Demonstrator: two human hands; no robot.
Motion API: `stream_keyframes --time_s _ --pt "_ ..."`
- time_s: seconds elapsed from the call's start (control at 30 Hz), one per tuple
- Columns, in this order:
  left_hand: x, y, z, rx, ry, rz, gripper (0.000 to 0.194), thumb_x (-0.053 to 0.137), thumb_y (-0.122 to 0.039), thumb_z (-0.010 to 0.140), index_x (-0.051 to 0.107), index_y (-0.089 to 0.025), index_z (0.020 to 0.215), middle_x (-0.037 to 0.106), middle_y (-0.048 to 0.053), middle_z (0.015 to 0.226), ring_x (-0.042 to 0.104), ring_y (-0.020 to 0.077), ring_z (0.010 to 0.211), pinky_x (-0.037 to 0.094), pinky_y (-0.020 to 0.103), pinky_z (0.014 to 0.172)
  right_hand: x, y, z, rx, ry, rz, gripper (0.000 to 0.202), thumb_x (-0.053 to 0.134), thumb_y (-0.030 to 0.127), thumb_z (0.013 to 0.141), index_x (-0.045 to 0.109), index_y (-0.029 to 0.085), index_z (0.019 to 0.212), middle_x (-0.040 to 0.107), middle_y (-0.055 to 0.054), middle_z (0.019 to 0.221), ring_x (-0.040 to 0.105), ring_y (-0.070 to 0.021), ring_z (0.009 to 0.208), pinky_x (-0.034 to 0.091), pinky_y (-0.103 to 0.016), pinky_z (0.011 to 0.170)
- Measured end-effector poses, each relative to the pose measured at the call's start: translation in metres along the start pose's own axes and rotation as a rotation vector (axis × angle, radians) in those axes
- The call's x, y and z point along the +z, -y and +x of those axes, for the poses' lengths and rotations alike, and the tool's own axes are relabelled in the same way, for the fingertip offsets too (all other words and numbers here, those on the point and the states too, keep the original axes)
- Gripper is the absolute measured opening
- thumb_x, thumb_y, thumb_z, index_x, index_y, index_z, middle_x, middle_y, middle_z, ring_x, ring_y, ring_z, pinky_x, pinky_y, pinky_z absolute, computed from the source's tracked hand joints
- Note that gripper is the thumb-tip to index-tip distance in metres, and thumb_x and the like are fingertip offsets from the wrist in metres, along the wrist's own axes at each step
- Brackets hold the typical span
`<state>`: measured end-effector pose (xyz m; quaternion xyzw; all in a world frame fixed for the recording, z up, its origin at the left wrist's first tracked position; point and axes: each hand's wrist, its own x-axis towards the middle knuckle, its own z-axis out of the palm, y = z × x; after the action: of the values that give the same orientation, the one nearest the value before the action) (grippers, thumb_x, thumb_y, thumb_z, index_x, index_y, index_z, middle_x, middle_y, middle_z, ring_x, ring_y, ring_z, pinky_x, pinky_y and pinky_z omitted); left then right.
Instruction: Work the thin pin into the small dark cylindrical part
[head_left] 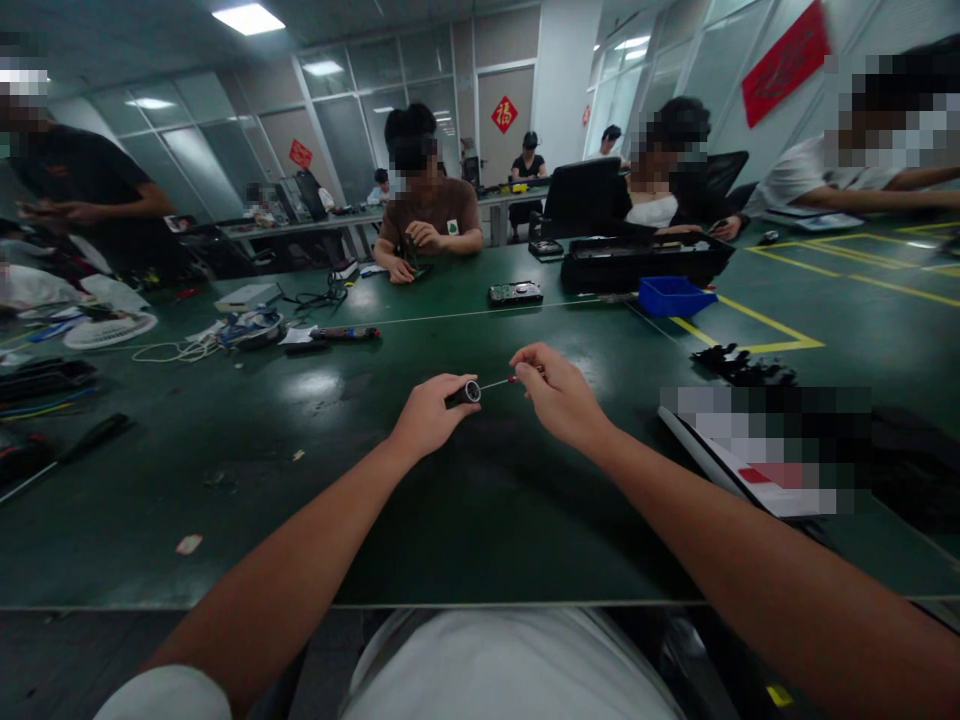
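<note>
We count: one green table [300, 520]; one black tray [645, 262], partly hidden by one blue bin [677, 297]; our left hand [435, 412], fingers closed round one black cylinder [465, 392] above the table; our right hand [559, 395], fingertips pinching one thin screwdriver [496, 383], its shaft pointing at the cylinder.

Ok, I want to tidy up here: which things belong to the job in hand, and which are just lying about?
In hand:
dark cylinder, left hand
thin-shafted tool, right hand

Seemingly just lying about:
blue bin
long black tray
small rectangular device
black-handled tool, far left
</note>
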<state>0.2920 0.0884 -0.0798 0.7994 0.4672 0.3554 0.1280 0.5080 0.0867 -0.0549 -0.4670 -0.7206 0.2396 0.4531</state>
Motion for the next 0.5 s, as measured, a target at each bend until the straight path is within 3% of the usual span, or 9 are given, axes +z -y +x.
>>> stream_keyframes --time_s 0.13,0.3,0.43,0.5 --pt "-0.001 0.0 0.001 0.002 0.0 -0.004 0.04 0.075 -0.021 0.081 0.069 -0.021 0.121 0.071 0.006 0.117 0.064 0.0219 0.11 0.048 0.038 0.1 0.002 0.0 -0.001 0.012 -0.043 0.047 0.022 0.041 0.037 0.097 0.058 0.024 0.098 0.065 -0.002 0.078 0.061 -0.019 0.071 0.043 -0.034 0.066" --pt "-0.001 -0.002 0.001 -0.04 -0.036 0.006 0.041 0.074 -0.024 0.082 0.068 -0.021 0.123 0.071 0.007 0.116 0.065 0.0221 0.108 0.048 0.038 0.099 0.01 -0.003 0.002 0.097 -0.157 0.323 0.017 0.057 0.037 0.089 0.056 0.022 0.096 0.066 -0.003 0.082 0.062 -0.0185 0.075 0.049 -0.036 0.073" --pt "-0.004 -0.006 0.002 0.061 -0.015 -0.004 0.044 0.072 -0.023 0.084 0.065 -0.022 0.127 0.068 0.007 0.122 0.062 0.0211 0.113 0.046 0.038 0.103 0.01 -0.013 0.01 0.339 -0.171 0.718 0.022 0.055 0.043 0.089 0.057 0.022 0.083 0.06 -0.002 0.073 0.058 -0.0159 0.064 0.055 -0.036 0.071" --pt "-0.006 -0.007 0.003 0.096 0.028 0.041 0.044 0.071 -0.021 0.085 0.064 -0.023 0.129 0.067 0.007 0.122 0.061 0.0215 0.115 0.046 0.039 0.103 0.008 -0.019 0.014 0.458 -0.159 0.76 0.025 0.055 0.045 0.089 0.054 0.023 0.077 0.052 0.001 0.063 0.052 -0.0144 0.055 0.055 -0.036 0.065"
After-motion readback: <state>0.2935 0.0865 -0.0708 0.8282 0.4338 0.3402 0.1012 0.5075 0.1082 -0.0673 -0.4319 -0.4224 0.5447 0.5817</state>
